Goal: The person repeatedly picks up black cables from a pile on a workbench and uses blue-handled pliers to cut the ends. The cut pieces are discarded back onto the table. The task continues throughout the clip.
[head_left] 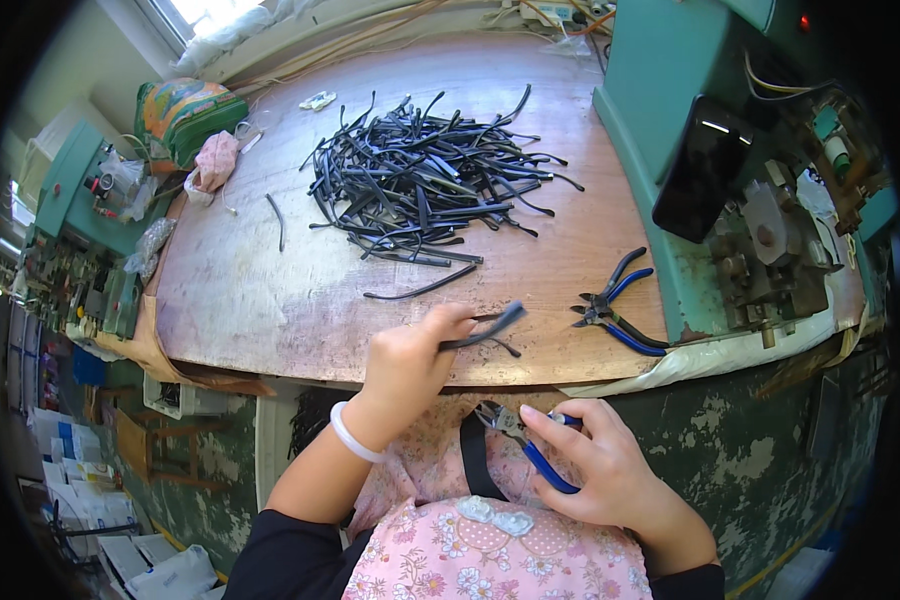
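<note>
Over the table's front edge, my left hand (418, 350) is closed around a few dark eyeglass temples (492, 332), their ends sticking out to the right. Lower and to the right, my right hand (605, 460) grips blue-handled cutting pliers (542, 462), whose metal jaws point up and left above my lap. The jaws are apart from the temples. A large heap of black eyeglass temples (420, 185) covers the middle of the table. One loose temple (422, 284) lies just in front of the heap, and another (276, 222) rests off to its left.
A second pair of blue-and-black pliers (620, 312) lies on the wooden table (230, 310) at the right. Beside it stands a green machine (650, 130) with a black phone-like slab (703, 168) on its side. Another green machine (95, 200) and a colourful bundle (185, 118) are at the left.
</note>
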`<state>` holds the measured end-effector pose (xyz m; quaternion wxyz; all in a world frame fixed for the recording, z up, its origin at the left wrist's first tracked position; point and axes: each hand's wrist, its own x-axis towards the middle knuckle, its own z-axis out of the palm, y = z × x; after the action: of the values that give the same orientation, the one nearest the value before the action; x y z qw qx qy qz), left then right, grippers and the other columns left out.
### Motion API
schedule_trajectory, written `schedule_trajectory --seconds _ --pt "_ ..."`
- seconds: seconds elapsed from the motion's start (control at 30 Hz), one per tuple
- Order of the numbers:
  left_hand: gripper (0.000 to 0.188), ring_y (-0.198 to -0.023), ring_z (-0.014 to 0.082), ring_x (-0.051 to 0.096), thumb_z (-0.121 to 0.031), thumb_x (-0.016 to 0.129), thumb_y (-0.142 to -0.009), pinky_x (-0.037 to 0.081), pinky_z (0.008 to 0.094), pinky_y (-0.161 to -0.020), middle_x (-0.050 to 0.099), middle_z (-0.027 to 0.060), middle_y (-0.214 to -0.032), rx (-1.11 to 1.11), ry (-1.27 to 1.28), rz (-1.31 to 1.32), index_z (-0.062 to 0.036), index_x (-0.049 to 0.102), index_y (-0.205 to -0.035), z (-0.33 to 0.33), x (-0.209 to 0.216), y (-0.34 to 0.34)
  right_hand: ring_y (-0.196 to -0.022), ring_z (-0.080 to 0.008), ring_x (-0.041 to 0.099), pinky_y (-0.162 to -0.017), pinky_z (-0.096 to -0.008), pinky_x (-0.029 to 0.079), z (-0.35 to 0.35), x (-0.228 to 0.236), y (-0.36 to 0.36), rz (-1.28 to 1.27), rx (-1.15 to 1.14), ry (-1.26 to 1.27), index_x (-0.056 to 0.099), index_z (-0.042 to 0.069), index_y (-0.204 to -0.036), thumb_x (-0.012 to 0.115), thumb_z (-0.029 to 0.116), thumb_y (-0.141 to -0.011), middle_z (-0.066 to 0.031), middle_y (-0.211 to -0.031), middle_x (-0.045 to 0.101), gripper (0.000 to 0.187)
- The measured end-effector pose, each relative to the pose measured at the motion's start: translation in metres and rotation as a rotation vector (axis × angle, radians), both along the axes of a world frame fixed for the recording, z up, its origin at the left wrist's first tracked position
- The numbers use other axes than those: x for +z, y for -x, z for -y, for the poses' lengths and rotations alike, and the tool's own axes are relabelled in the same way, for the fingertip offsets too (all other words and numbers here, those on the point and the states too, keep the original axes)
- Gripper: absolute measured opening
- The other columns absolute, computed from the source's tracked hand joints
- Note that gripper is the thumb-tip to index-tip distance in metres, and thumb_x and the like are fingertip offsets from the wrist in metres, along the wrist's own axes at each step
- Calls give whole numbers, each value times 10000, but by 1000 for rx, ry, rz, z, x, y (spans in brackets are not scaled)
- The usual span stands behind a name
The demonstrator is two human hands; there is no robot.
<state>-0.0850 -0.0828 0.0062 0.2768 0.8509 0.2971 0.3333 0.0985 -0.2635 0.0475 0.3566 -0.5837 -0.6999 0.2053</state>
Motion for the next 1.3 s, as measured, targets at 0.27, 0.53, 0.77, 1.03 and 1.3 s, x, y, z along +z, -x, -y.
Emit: schedule_trajectory --seconds 0.27,0.53,0.77,1.03,1.3 --pt "224 -503 68 451 -197 558 -1019 373 189 -471 560 11 -762 -164 1148 515 -39 510 -1171 7 45 9 -877 -291 565 -814 -410 470 -3 -4 1 55 -37 26 612 194 -1340 784 193 -713 -122 -1080 528 650" --pt "447 -545 66 311 -398 381 -1078 233 218 -482 378 -21 -621 -257 1147 532 -119 400 -728 24 48 10 -939 -268 534 -821 -407 426 -10 9 7 246 34 -93 625 244 -1328 771 220 -712 -85 -1088 510 634" --pt "441 -491 58 277 -443 374 -1068 268 207 -471 384 -27 -599 -322 1087 472 -130 409 -760 25 52 10 -921 -258 536 -794 -398 441 -10 11 3 312 69 -92 627 249 -1329 787 251 -685 -80 -1036 509 663" --pt "420 -525 89 319 -467 353 -1060 369 246 -557 367 -14 -612 71 383 836 -131 374 -809 69 33 -7 -835 -276 538 -735 -388 468 -6 6 8 153 4 -60 616 238 -1347 798 221 -696 -107 -1021 516 676" --pt "420 -523 96 331 -450 363 -1064 384 247 -565 391 2 -631 128 171 873 -114 377 -812 73 30 -15 -795 -279 549 -698 -377 491 -6 4 17 127 -34 -92 615 218 -1344 808 201 -687 -112 -981 524 685"
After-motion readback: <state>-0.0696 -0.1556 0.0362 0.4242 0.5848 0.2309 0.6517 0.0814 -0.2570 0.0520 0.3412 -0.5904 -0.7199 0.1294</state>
